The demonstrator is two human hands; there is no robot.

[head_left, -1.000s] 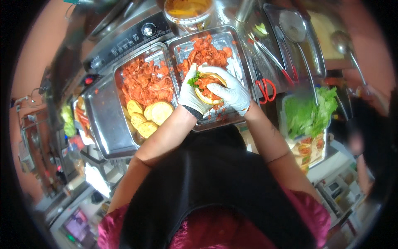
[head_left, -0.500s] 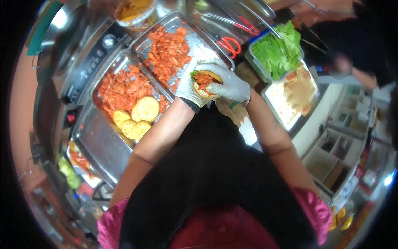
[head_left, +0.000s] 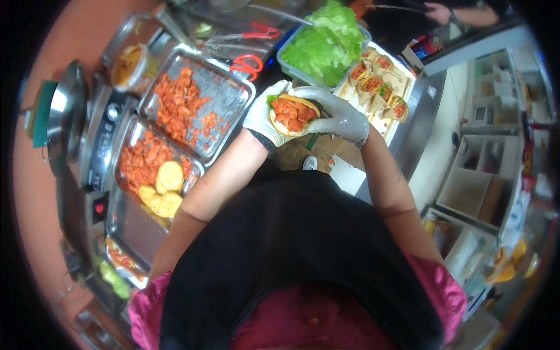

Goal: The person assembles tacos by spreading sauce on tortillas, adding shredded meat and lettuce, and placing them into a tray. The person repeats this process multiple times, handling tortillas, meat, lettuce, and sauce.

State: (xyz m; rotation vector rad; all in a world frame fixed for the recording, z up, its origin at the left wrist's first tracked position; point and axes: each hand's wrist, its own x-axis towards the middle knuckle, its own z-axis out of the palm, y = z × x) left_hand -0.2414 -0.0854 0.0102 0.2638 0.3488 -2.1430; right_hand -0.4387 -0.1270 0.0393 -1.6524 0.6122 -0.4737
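Observation:
Between my two gloved hands is a round bun sandwich [head_left: 293, 115], tilted so its filling of red-orange meat chunks shows, with a bit of green lettuce at its left edge. My left hand [head_left: 261, 121] cups it from the left, and my right hand [head_left: 345, 116] grips it from the right with the thumb across its lower edge. The sandwich is held off the counter. Left of my hands is a metal tray [head_left: 224, 119] with red meat. Just beyond them stands a plastic tub [head_left: 291, 69] heaped with lettuce [head_left: 326, 44].
Yellow bun halves [head_left: 170, 176] lie with more meat in a nearer tray [head_left: 124, 219]. Red-handled scissors [head_left: 247, 67] and tongs [head_left: 256, 35] lie at the back. To the right, a white tray [head_left: 382, 125] bears several paper-wrapped sandwiches [head_left: 370, 85]. Another person's hand [head_left: 438, 13] shows far right.
The view has turned, so the trays appear farther left and the wrapped sandwiches show clearly. Both hands still hold the sandwich, whose filling now shows more fully.

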